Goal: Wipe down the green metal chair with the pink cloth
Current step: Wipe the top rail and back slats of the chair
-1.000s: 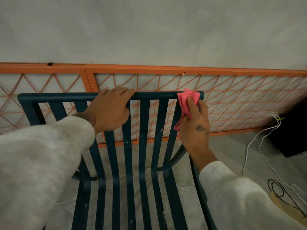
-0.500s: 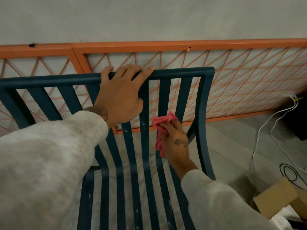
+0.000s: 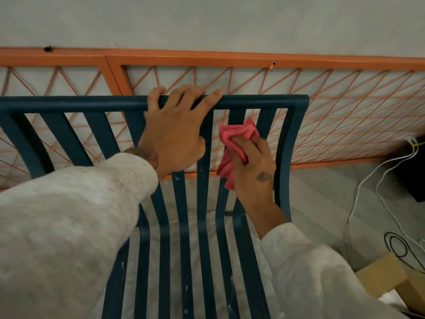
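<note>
The dark green metal chair (image 3: pixel 285 143) fills the middle of the view, its slatted back curving down into the seat toward me. My left hand (image 3: pixel 174 134) grips the top rail, fingers hooked over it. My right hand (image 3: pixel 253 166) holds the bunched pink cloth (image 3: pixel 232 139) and presses it against the upright slats near the chair's right side, a little below the top rail. Part of the cloth hangs down under my palm.
An orange metal lattice fence (image 3: pixel 230 59) runs behind the chair against a pale wall. White and black cables (image 3: pixel 377 180) trail over the floor at the right. A cardboard box (image 3: pixel 386 277) sits at the lower right.
My right hand first went down the slats with the cloth from the top rail's right end, then came back up. My left hand has kept its grip on the rail.
</note>
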Available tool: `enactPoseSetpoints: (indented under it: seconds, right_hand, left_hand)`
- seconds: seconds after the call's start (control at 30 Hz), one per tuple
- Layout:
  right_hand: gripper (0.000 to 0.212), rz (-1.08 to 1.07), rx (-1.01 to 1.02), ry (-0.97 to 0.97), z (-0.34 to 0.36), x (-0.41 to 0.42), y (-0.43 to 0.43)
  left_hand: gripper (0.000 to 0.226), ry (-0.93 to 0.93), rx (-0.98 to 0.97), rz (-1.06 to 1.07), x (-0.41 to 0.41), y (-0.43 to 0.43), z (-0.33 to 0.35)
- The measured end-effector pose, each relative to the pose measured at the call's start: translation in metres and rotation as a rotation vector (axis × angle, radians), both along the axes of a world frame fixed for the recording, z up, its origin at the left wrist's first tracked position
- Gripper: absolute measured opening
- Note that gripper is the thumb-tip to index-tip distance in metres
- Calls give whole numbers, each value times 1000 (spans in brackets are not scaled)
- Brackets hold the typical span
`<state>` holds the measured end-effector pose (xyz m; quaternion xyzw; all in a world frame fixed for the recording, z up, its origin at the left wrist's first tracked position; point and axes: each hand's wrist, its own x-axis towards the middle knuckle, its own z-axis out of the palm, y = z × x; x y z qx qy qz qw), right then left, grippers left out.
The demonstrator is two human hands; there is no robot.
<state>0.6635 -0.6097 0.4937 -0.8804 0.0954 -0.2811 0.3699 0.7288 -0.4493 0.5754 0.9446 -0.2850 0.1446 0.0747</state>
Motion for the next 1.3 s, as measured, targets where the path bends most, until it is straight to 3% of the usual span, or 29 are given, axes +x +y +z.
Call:
enactPoseSetpoints:
  seconds: [0.17,0.33,0.57,0.7,0.9,1.03,1.3]
  right_hand:
    - [25,37,254,176,-48,-33,11]
    - [24,26,283,294,-65,-40,10]
    - [24,-35,125,-52,10,9,7]
    - [36,20,183,-107,-7,0,10]
    - [34,99,278,179,-89,-44,14]
    - [26,73,305,359,-76,-45,6]
    - [28,72,180,-19,22,8,-2]
  left_hand:
    - [89,-1,-6,-6,1,2,-3]
    - [89,-12,-2,-4,1,0,-3]
    - [89,-8,-10,7,-1,-1,-2]
    - [89,-23,-14,18,-2,-3,-3]
    - [91,6,-23,11,2,-1,-4]
    - [91,16,-10,20,0,-1,-1]
    - [91,45,-27,36,-4,-4,1]
